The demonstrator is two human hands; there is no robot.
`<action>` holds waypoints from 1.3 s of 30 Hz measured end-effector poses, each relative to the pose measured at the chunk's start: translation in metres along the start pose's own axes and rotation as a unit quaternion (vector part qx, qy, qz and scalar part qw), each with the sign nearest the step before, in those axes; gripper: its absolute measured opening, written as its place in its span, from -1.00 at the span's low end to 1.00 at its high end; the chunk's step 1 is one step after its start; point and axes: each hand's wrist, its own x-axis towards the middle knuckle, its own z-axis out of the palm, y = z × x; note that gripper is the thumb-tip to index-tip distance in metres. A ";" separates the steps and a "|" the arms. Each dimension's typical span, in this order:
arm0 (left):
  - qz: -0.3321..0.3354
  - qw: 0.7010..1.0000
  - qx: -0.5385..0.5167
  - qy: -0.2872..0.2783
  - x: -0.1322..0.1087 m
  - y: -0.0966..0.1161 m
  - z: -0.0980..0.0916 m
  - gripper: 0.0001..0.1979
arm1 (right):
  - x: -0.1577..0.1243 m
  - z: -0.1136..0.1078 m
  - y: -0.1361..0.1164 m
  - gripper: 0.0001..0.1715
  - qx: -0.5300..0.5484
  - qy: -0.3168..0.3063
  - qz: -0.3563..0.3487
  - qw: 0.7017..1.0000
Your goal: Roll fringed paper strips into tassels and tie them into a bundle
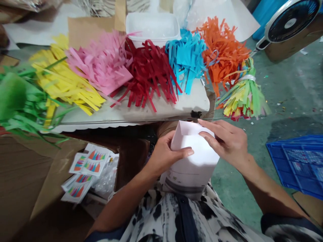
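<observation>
A white paper sheet [193, 156], curved over so that a hollow shows at its top, is held upright in front of my body. Faint print and grey bands run along its lower end. My left hand [170, 153] grips its left edge, thumb lying across the front face. My right hand [227, 139] pinches the upper right edge between thumb and fingers. Just beyond, cut paper fringe lies along the table: dark red [151, 72], light blue [186, 57] and orange [219, 50]. A tied multicoloured tassel [246, 97] hangs at the table's right corner.
Green [22, 101], yellow [65, 80] and pink fringe [101, 64] lie to the left. Behind stands a white plastic tub [152, 27]. A fan [290, 23] is at upper right, a blue crate [297, 164] on the floor. Printed cards [85, 168] fill an open carton at lower left.
</observation>
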 end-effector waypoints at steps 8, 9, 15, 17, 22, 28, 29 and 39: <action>-0.036 0.995 -0.064 -0.067 0.000 -0.015 -0.010 -0.61 | 0.013 -0.007 0.005 -0.59 0.045 -0.064 -0.006 0.997; -0.037 0.995 -0.065 -0.070 0.000 -0.015 -0.012 -0.62 | 0.013 -0.007 0.006 -0.58 0.032 -0.067 -0.020 0.997; -0.046 0.992 -0.070 -0.093 -0.002 -0.017 -0.016 -0.65 | 0.009 -0.005 0.006 -0.53 -0.010 -0.040 -0.068 0.997; -0.050 0.991 -0.075 -0.098 -0.002 -0.018 -0.017 -0.66 | 0.009 -0.005 0.005 -0.51 -0.003 -0.044 -0.074 0.996; -0.053 0.990 -0.079 -0.099 -0.004 -0.021 -0.019 -0.67 | 0.011 -0.007 0.003 -0.49 0.038 -0.058 -0.078 0.994; -0.053 0.991 -0.076 -0.095 -0.004 -0.021 -0.018 -0.65 | 0.012 -0.010 0.000 -0.54 0.121 -0.086 -0.019 0.989; -0.050 0.992 -0.072 -0.091 -0.004 -0.021 -0.017 -0.65 | 0.012 -0.011 0.000 -0.51 0.140 -0.094 -0.008 0.986; -0.023 0.997 0.013 -0.079 -0.004 -0.013 -0.016 -0.57 | 0.019 -0.022 -0.004 -0.76 0.177 -0.128 0.125 0.968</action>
